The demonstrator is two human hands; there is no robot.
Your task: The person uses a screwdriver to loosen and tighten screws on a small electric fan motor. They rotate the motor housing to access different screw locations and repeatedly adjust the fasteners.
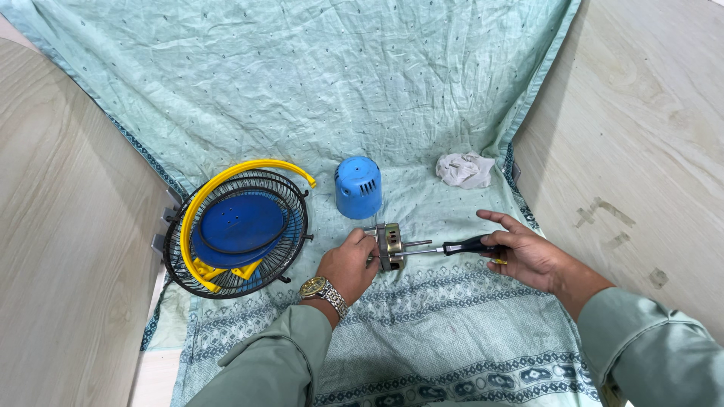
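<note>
My left hand (348, 264), with a metal wristwatch, grips a small metal fan motor (391, 246) lying on the pale green patterned cloth (422, 332). A shaft sticks out of the motor toward the right. My right hand (524, 252) holds a screwdriver (460, 246) with a black handle, its tip pointing left against the motor. Both sleeves are grey-green.
A black wire fan guard (235, 234) holds blue blades and a yellow ring at the left. A blue plastic motor cover (357, 187) stands behind the motor. A crumpled white rag (464, 169) lies at the back right. Wooden panels (641, 128) wall both sides.
</note>
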